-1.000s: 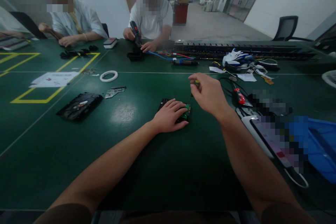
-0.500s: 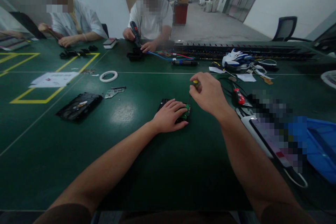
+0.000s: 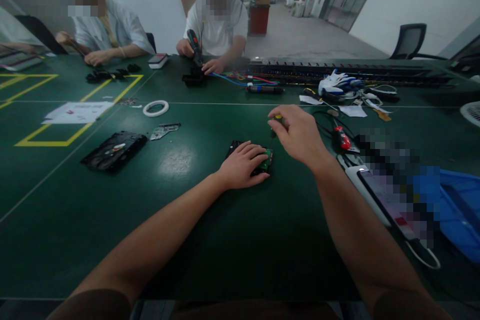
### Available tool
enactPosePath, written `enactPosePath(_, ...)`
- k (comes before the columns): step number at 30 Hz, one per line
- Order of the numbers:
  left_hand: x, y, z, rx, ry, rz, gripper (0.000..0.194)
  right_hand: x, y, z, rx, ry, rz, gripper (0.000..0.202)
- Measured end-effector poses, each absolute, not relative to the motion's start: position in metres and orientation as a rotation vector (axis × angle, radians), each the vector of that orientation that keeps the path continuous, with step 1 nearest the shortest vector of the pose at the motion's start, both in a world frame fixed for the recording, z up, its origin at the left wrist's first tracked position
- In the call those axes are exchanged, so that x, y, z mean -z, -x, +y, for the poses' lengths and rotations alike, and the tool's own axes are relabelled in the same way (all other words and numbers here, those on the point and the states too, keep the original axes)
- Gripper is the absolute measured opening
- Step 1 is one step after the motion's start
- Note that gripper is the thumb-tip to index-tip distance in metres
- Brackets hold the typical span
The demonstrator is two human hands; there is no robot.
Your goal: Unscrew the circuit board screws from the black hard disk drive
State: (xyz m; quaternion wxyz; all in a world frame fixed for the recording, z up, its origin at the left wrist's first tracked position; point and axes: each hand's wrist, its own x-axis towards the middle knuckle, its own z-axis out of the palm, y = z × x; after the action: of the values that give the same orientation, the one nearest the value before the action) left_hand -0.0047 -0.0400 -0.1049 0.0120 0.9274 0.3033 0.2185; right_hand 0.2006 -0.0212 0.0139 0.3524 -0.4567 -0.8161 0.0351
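Observation:
My left hand [image 3: 242, 166] lies flat over a small hard drive [image 3: 268, 159], fingers spread across its top and the thumb by its near edge. Part of a green circuit board shows on the drive past the fingertips; most of the rest is under the hand. My right hand [image 3: 296, 132] is closed around a small screwdriver [image 3: 278, 117] with a yellow-topped handle, held roughly upright above the drive's right end. Its tip is too faint to tell whether it touches the drive.
To the left lie a black drive casing [image 3: 114, 151], a bare circuit board [image 3: 164, 131], a tape roll [image 3: 156, 108] and papers [image 3: 77, 112]. At right are a red screwdriver [image 3: 341, 138], a phone [image 3: 388, 200] and a blue bin [image 3: 459, 210]. Co-workers [image 3: 217, 30] sit opposite.
My right hand has shifted slightly, and more of the screwdriver shows below its fingers. My left hand and the hard drive stay where they were.

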Motion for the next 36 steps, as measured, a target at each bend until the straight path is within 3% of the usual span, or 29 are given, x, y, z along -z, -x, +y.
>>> enactPosePath(8, 0.1054, 0.005, -0.0398, -0.665, -2.895, 0.949, 0.059, -0.0114, -0.1998, -0.0208, -0.131, 1.257, -2.054, 0.02)
enactPosePath(16, 0.1051, 0.0044, -0.0399, -0.669, -2.899, 0.949, 0.059, -0.0133, -0.2, -0.0201, -0.082, 1.175, -2.112, 0.011)
enactPosePath(25, 0.104, 0.0049, -0.0406, -0.649, -2.888, 0.956, 0.059, -0.0125, -0.2011, -0.0211, -0.105, 1.243, -2.069, 0.024)
enactPosePath(36, 0.1044, 0.0036, -0.0408, -0.674, -2.867, 0.945, 0.056, -0.0152, -0.1996, -0.0222, -0.121, 1.22, -2.12, 0.012)
